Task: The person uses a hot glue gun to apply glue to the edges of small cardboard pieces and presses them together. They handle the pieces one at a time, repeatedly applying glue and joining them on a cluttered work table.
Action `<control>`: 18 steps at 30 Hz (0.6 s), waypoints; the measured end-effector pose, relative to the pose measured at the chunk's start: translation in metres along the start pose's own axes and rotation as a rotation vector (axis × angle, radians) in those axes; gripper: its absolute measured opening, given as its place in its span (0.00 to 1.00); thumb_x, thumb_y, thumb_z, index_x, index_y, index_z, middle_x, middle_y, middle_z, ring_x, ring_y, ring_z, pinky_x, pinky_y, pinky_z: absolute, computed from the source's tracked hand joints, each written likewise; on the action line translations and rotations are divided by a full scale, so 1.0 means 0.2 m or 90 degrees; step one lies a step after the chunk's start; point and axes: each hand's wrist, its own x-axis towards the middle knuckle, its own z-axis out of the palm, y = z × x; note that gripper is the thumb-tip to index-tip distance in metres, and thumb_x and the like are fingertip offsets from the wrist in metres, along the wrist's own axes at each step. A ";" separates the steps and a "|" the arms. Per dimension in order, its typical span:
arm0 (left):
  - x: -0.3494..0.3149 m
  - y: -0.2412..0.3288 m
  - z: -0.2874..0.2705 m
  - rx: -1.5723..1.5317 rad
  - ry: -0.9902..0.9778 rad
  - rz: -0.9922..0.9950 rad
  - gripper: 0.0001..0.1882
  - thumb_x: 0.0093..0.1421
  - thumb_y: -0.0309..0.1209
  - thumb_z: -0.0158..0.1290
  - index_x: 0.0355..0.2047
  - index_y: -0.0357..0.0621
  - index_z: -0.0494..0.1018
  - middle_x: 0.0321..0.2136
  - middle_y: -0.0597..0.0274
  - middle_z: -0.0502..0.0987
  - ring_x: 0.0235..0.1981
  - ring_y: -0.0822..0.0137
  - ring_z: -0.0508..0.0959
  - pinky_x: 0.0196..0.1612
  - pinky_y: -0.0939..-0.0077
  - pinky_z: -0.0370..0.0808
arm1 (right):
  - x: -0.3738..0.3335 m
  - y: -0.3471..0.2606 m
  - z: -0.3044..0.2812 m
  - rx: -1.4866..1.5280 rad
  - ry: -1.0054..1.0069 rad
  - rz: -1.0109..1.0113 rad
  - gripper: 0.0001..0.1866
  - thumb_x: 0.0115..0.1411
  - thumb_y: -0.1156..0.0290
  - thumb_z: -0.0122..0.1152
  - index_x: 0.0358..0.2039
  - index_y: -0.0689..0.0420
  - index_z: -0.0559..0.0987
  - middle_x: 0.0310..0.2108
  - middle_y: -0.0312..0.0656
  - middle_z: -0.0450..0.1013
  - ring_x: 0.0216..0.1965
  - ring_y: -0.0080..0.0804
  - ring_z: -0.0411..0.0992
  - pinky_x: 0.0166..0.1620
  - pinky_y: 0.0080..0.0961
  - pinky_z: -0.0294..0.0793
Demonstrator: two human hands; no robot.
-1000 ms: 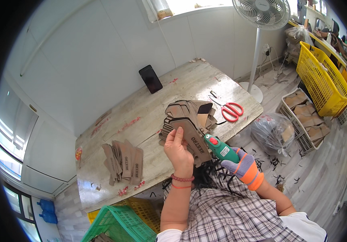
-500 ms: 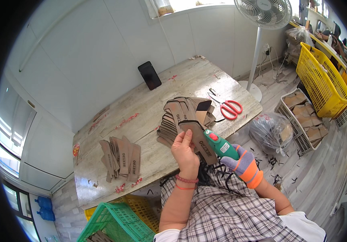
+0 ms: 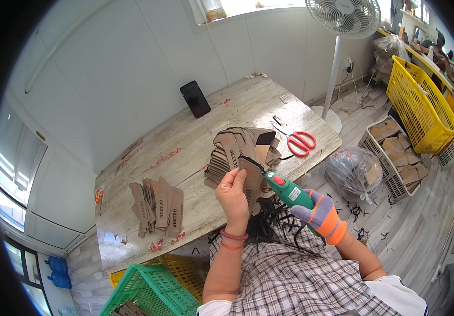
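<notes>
My bare left hand [image 3: 233,199] pinches a flat brown fabric piece [image 3: 250,179] with a black upper edge, thumb on its face. In my right hand [image 3: 320,215], wearing a grey and orange glove, is a green handheld power cutter [image 3: 293,194] with a red button. The cutter's tip meets the black edge at the piece's upper right corner. Behind them lies a fanned pile of similar brown pieces [image 3: 221,160]. A smaller stack of brown pieces [image 3: 159,206] rests on the table's left part. Black trimmed strips [image 3: 269,218] lie across my lap.
Red-handled scissors [image 3: 301,144] lie right of the pile on the wooden table [image 3: 127,176]. A black phone [image 3: 195,99] leans against the wall. Green crate [image 3: 153,284] stands below left; a clear plastic bag [image 3: 353,174], white crate [image 3: 377,158], yellow basket [image 3: 422,110] and fan [image 3: 337,79] are right.
My left hand has shifted left and turned the brown piece more upright. The cutter's tip has come to its upper right corner. More black strips show on my lap.
</notes>
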 end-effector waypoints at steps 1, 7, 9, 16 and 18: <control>0.01 0.01 -0.01 0.036 -0.003 0.010 0.07 0.60 0.25 0.55 0.36 0.34 0.77 0.29 0.68 0.78 0.28 0.81 0.73 0.33 0.88 0.69 | 0.00 0.00 0.00 -0.008 -0.004 -0.004 0.28 0.51 0.59 0.71 0.48 0.61 0.73 0.27 0.31 0.74 0.24 0.13 0.68 0.26 0.14 0.68; 0.03 0.05 -0.04 0.225 -0.050 0.117 0.07 0.61 0.24 0.55 0.37 0.32 0.77 0.27 0.72 0.75 0.29 0.81 0.69 0.33 0.87 0.67 | 0.00 -0.01 0.01 -0.028 -0.004 -0.029 0.28 0.51 0.61 0.71 0.48 0.61 0.73 0.27 0.31 0.74 0.24 0.13 0.68 0.27 0.14 0.69; 0.02 0.07 -0.04 0.255 -0.077 0.135 0.07 0.60 0.23 0.55 0.36 0.31 0.77 0.26 0.72 0.74 0.29 0.81 0.69 0.33 0.86 0.66 | -0.01 -0.04 0.01 -0.008 -0.005 -0.021 0.27 0.52 0.61 0.71 0.48 0.61 0.73 0.27 0.31 0.74 0.24 0.13 0.68 0.27 0.13 0.69; -0.01 0.09 -0.04 0.280 -0.172 0.147 0.06 0.59 0.22 0.54 0.35 0.30 0.76 0.23 0.69 0.70 0.26 0.78 0.67 0.30 0.84 0.64 | 0.00 -0.03 0.00 0.002 -0.004 -0.022 0.27 0.52 0.60 0.71 0.48 0.61 0.73 0.28 0.32 0.75 0.24 0.13 0.69 0.27 0.13 0.68; 0.00 0.10 -0.04 0.289 -0.196 0.151 0.07 0.59 0.23 0.54 0.35 0.30 0.76 0.23 0.67 0.69 0.26 0.76 0.67 0.30 0.82 0.64 | 0.01 -0.02 0.00 -0.007 0.000 -0.028 0.27 0.52 0.60 0.71 0.47 0.62 0.73 0.28 0.32 0.75 0.24 0.13 0.68 0.26 0.14 0.68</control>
